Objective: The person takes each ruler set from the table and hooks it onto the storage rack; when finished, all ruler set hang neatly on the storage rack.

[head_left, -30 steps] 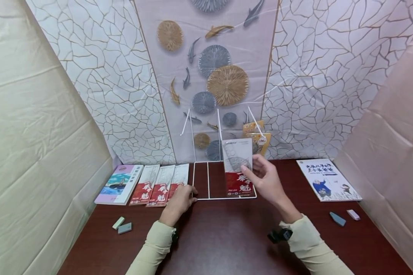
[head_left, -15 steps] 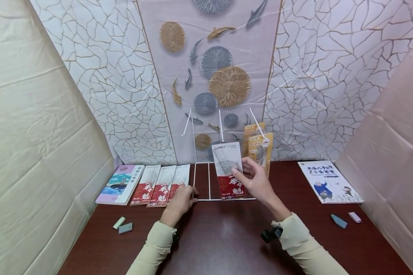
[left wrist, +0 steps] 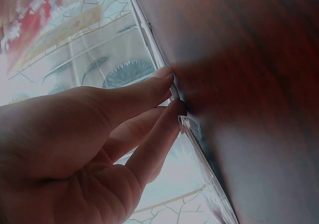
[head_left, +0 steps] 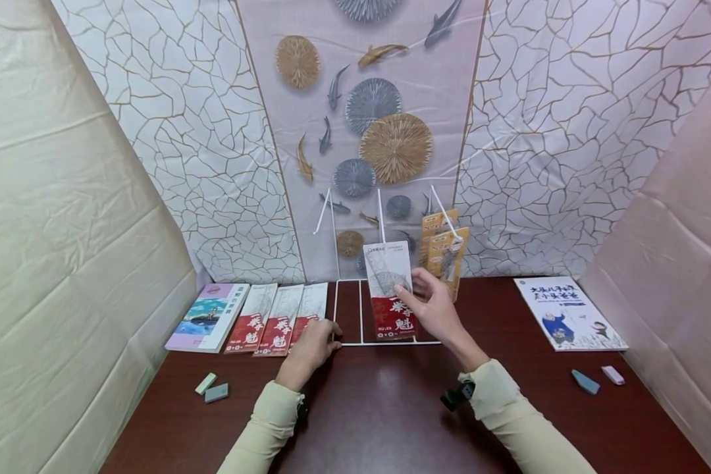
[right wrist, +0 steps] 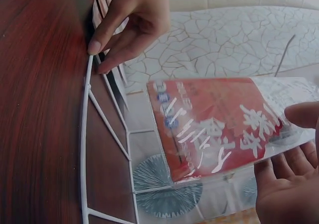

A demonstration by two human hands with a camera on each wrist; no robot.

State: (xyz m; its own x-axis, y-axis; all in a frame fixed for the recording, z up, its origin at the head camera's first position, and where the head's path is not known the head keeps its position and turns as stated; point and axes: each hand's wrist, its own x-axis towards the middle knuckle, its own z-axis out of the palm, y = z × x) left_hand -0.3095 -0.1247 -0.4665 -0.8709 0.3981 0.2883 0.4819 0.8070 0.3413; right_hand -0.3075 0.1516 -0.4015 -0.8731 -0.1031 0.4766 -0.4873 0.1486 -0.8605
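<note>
Over the dark table point(head_left: 379, 421), the front left corner of a white wire rack point(right wrist: 84, 129) is being pinched between the thumb and fingers of the left hand point(head_left: 311, 342), apparently for steadying. Beside that hand, three matching ruler packets point(head_left: 277, 320) are being borne by the table, so much of this kind seems to be waiting. A red-and-white packet point(head_left: 388, 319) is being pinched at its right side by the right hand point(head_left: 438, 309), thumb in front and fingers behind. It is being held nearly upright before the middle prong point(head_left: 381, 214); whether it is being threaded onto the tip cannot be told. Farther back, yellow packets point(head_left: 435, 247) are being carried by the right prong point(head_left: 444, 212), a part apparently done, while nothing is being carried by the left prong point(head_left: 322, 210).
</note>
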